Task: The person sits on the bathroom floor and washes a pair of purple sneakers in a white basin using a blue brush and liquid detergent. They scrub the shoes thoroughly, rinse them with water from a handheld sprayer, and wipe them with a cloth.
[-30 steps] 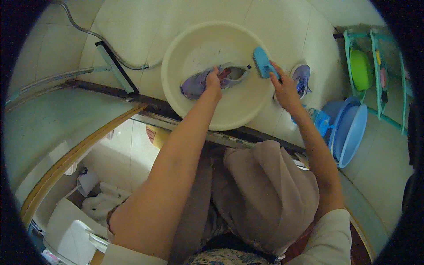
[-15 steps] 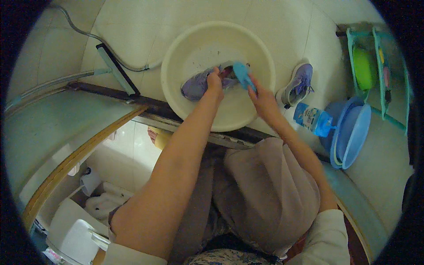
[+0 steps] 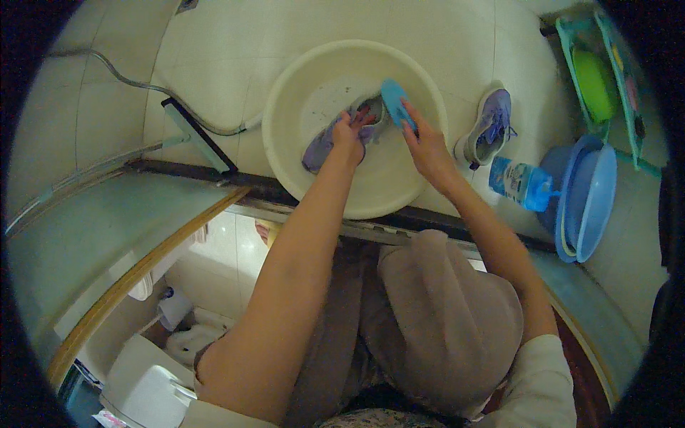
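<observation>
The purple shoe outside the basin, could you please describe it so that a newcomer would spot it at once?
Find the big cream basin in the upper middle, then look at the floor on its right. The purple shoe is there, just above the blue bottle. Unlike the similar shoe in the basin, held by the left hand, it is not held.

Dim overall, yellow-green cast, noise in the dark areas. Fisheye: black corners, stretched rim, long yellow-brown wooden strip (image 3: 151, 252) bows at lower left. Glare on glossy white plastic lid (image 3: 146, 392), highlights on pale glossy floor tiles (image 3: 227, 246). Deep shadow between grey-brown cloth trouser legs (image 3: 449, 307). Blue oval brush (image 3: 396, 103) slightly soft.
</observation>
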`<state>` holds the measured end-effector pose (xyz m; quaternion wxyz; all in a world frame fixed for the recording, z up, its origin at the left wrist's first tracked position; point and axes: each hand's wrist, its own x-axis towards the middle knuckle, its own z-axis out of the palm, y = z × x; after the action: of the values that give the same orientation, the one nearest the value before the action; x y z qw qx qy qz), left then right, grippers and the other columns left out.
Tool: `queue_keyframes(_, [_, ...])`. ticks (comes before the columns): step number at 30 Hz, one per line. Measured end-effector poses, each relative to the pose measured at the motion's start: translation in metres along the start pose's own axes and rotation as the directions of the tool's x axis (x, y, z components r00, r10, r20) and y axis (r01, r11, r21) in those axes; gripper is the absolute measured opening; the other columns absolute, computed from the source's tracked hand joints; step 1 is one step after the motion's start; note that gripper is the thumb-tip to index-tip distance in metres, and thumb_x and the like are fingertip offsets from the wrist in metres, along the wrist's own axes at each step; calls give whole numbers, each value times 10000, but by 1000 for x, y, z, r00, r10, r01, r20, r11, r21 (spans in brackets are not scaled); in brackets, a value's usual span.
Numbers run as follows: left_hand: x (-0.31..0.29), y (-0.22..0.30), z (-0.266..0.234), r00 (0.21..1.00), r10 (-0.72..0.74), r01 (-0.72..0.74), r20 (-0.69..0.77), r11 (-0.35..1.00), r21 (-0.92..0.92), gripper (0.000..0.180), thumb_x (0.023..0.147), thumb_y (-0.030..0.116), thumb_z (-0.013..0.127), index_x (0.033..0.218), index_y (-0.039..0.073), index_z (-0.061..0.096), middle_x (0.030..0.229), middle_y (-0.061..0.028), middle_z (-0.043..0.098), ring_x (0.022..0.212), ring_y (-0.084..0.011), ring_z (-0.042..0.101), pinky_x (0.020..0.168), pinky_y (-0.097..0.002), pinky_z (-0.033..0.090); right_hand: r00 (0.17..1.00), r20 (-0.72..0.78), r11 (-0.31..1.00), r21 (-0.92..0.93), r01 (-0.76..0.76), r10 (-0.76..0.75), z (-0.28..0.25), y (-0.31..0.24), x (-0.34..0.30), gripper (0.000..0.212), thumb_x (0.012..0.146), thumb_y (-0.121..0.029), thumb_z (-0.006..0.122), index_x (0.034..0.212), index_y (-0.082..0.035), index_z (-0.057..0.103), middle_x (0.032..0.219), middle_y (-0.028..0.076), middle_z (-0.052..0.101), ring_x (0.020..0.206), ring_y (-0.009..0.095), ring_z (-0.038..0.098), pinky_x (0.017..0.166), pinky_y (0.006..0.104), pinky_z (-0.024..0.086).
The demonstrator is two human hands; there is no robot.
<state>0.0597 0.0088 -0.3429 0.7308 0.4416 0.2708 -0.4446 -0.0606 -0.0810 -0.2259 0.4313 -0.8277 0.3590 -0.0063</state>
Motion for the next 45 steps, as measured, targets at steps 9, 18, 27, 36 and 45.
queue_keyframes(9, [20, -1, -16, 1000, 9, -12, 24, 991, 132, 386, 926, 349, 273, 938, 48, 514, 1029, -124, 581, 948, -249, 535, 829, -451, 380, 1000, 26, 990, 140, -4, 0, 8, 6, -34, 413, 874, -198, 452, 1278, -154, 384, 790, 192, 593, 711, 338, 587, 657, 412, 445])
queue_keyframes(18, [-16, -6, 58, 926, 375, -70, 32, 86, 994, 579, 782, 541, 466, 976, 4, 563, 877, -123, 628, 808, -269, 596, 784, -373, 406, 938, 86, 839, 427, -339, 335, -34, 5, -66, 404, 904, -221, 419, 1300, -163, 360, 493, 7, 392, 323, 87, 342, 286, 250, 304])
queue_keyframes(27, [-20, 19, 23, 978, 41, -171, 207, 730, 662, 234, 802, 228, 550, 881, 10, 577, 847, -76, 597, 750, -177, 576, 700, -294, 439, 983, -51, 983, 45, -177, 179, 7, 10, -13, 419, 888, -197, 406, 1276, -54, 338, 711, 179, 586, 576, 257, 581, 555, 389, 466])
queue_keyframes(36, [-39, 69, 30, 963, 27, -115, 268, 941, 317, 233, 877, 204, 478, 1058, 58, 504, 988, -58, 575, 864, -194, 574, 771, -341, 458, 958, -15, 942, 186, -279, 287, 64, 43, -41, 429, 889, -212, 392, 1289, -97, 288, 682, 147, 518, 488, 215, 539, 439, 383, 450])
queue_keyframes(45, [-87, 99, 26, 954, -8, -79, 301, 958, 276, 338, 872, 303, 417, 1074, 39, 474, 1011, -82, 567, 892, -238, 567, 829, -383, 432, 982, -57, 966, 201, -165, 180, -3, -17, -42, 418, 862, -212, 468, 1258, -130, 360, 847, 246, 575, 702, 387, 575, 624, 450, 448])
